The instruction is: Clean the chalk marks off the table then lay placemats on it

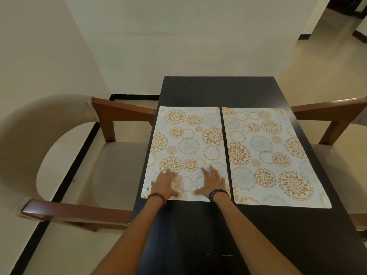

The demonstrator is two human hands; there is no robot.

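Observation:
Two white placemats with gold and blue flower circles lie side by side on the dark table (218, 90). The left placemat (186, 139) reaches the table's left edge; the right placemat (272, 155) lies close beside it with a narrow dark gap between. My left hand (165, 184) and my right hand (211, 183) both rest flat, fingers straight, on the near end of the left placemat. Short faint white marks (219, 255) show on the dark tabletop near me.
A wooden armchair (111, 155) with a beige seat stands at the table's left side, its armrest touching the table edge. Another wooden chair (335, 120) stands on the right. A cream wall is behind the table, and open tiled floor lies at the far right.

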